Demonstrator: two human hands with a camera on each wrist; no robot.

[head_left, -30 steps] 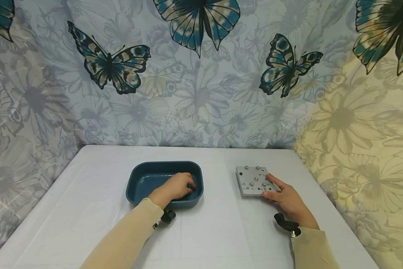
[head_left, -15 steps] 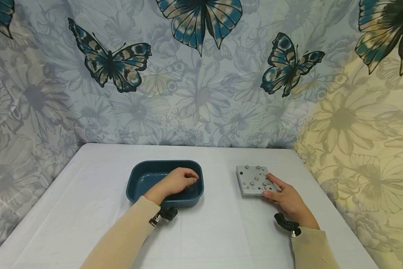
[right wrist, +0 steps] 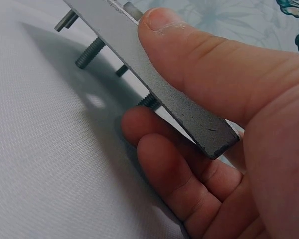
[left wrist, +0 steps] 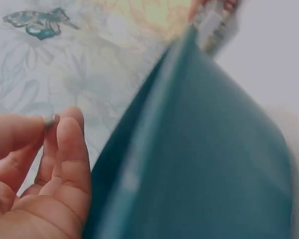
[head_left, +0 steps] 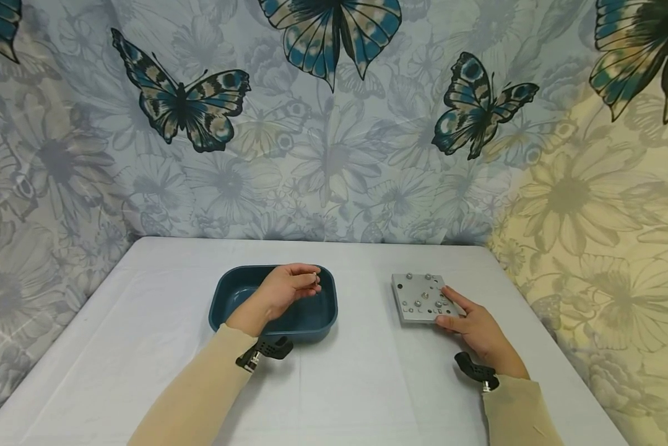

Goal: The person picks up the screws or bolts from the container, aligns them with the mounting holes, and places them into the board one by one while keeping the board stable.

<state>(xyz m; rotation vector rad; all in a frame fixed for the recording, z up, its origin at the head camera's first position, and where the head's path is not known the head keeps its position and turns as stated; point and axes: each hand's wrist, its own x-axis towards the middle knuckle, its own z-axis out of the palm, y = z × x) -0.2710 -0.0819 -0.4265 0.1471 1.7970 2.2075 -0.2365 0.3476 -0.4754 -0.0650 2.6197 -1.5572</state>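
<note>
Over the dark blue basin [head_left: 222,310], my left hand [head_left: 280,290] pinches a small metal screw between thumb and fingertips. The threaded end of that screw [left wrist: 51,121] shows between the fingertips in the left wrist view; the rest of it is hidden. To the right, a square grey metal plate [head_left: 412,297] with holes and several screws in it is gripped at its right edge by my right hand [head_left: 478,328]. The thumb lies on one side and the other fingers curl under. Screw shanks [right wrist: 91,52] stick out below the plate, which stands tilted off the cloth in the right wrist view.
A white-covered table [head_left: 356,384] lies under everything. Behind it and at both sides hangs a flowered cloth with butterflies [head_left: 183,114]. The basin's near wall [left wrist: 209,149] rises right beside my left hand.
My left hand has risen from inside the basin to above its rim, with the screw now visible between its fingers. The right hand and the plate have stayed put.
</note>
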